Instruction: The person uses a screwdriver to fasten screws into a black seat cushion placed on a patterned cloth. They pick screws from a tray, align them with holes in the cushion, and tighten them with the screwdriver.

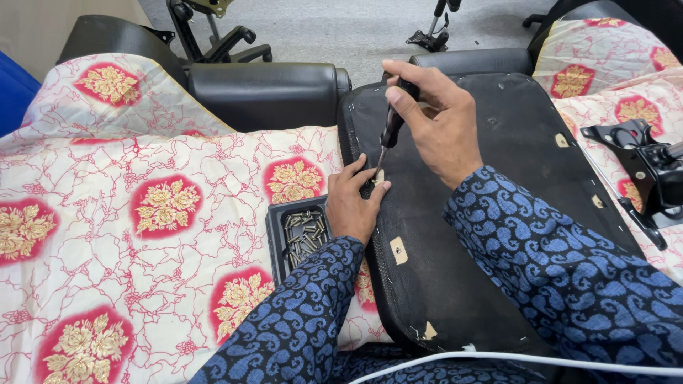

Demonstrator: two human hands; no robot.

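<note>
On the upturned underside of a black chair seat (491, 213), near its left edge, a screwdriver (390, 128) stands almost upright with its tip at a small pale patch of the seat bottom. The right hand (437, 121) is wrapped tight around the dark handle from above, the thumb lying down along it, probably to press down and keep the shaft in line. The left hand (353, 203) lies flat on the seat edge with its fingertips closed in around the tip, apparently steadying it or a screw there; whether a screw is pinched between them cannot be told. Just beside that hand, a black tray of screws (302, 235) sits on the flowered cloth (142, 206), within easy reach. A black metal chair bracket (640, 167) lies to the right on the cloth. A white cable (512, 358) crosses the patterned sleeves at the bottom.
</note>
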